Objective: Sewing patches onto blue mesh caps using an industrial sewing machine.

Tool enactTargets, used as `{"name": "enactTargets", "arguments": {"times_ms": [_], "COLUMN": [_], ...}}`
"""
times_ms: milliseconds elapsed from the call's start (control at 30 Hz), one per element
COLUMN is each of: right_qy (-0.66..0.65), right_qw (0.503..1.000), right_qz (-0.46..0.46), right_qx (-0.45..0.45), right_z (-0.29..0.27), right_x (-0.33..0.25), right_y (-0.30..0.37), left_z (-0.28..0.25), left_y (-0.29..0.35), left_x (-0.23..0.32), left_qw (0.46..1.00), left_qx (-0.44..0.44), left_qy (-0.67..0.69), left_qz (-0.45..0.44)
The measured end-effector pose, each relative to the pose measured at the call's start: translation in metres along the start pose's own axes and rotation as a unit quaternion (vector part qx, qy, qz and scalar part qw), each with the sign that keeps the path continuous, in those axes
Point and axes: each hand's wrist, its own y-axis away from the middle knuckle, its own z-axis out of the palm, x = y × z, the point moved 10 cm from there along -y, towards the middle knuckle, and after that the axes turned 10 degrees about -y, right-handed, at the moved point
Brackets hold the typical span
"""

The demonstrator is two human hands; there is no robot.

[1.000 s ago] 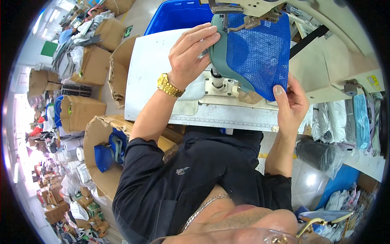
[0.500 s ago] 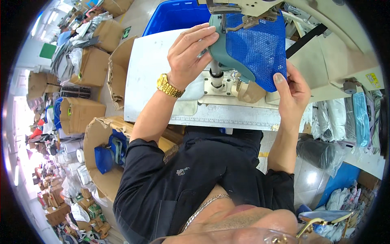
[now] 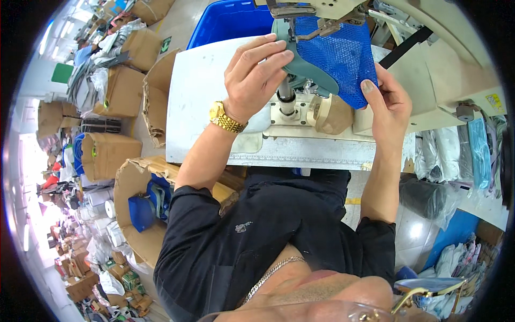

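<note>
A blue mesh fabric piece [image 3: 338, 59] with a smooth grey-green border [image 3: 314, 79] lies under the head of a sewing machine [image 3: 322, 11]. My left hand [image 3: 256, 78] bends its fingers over the border, just left of and below the needle area [image 3: 291, 32]; its thumb is mostly hidden. With thumb and fingers, my right hand [image 3: 390, 102] pinches the lower right corner of the mesh. Beneath the fabric stands the machine's metal post [image 3: 286, 102], beside a beige rounded cover [image 3: 332, 114]. The machine head hides the far end of the piece.
The white worktable [image 3: 198, 91] has a ruler strip along its near edge. Beyond it sits a blue plastic bin [image 3: 230, 24]. To the left, an open cardboard box [image 3: 134, 236] holds blue pieces. The machine's body [image 3: 450, 80] rises at the right.
The mesh piece has moved a little away from me under the machine head, and its lower corner is higher. My right hand went with it; my left fingers sit slightly lower on the border.
</note>
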Motion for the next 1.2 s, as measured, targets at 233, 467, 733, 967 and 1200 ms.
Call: {"name": "enactTargets", "arguments": {"times_ms": [233, 467, 733, 967, 1200], "right_qy": [0.054, 0.147, 0.105, 0.044, -0.009], "right_qw": [0.998, 0.984, 0.979, 0.988, 0.992], "right_qz": [-0.036, -0.017, 0.027, 0.024, 0.049], "right_qx": [-0.019, -0.102, -0.175, -0.144, -0.113], "right_z": [0.01, 0.024, 0.038, 0.028, 0.033], "right_x": [-0.026, -0.041, -0.041, 0.0, 0.01], "right_y": [-0.006, -0.029, -0.043, -0.009, 0.005], "left_z": [0.004, -0.007, 0.009, 0.021, 0.018], "left_y": [0.002, -0.003, 0.034, 0.032, 0.018], "left_x": [-0.003, 0.005, 0.001, -0.011, -0.025], "left_qw": [1.0, 0.995, 0.909, 0.876, 0.885], "left_qx": [-0.005, -0.035, -0.034, -0.046, -0.067], "left_qy": [-0.007, -0.055, 0.171, 0.211, 0.197], "left_qz": [0.007, -0.074, -0.379, -0.432, -0.417]}}
